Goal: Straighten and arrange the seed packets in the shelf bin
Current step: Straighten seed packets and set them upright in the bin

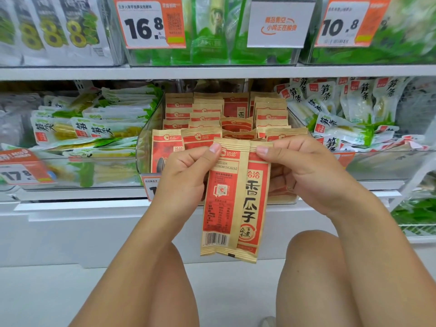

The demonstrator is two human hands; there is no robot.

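Hands held one packet [233, 197] out in front of the bin [145, 138], not yet put back.
Left hand [186, 175] and right hand [304, 171] each pinched a top corner, fingers curled tight. Next, I think, it must slide upright among the flat, crinkly paper packets [226, 114] in the see-through plastic bin.

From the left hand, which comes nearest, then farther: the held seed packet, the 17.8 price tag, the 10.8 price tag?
1. Held seed packet: pinched at its top by the left hand.
2. 17.8 price tag: far left, same shelf.
3. 10.8 price tag: upper right shelf.
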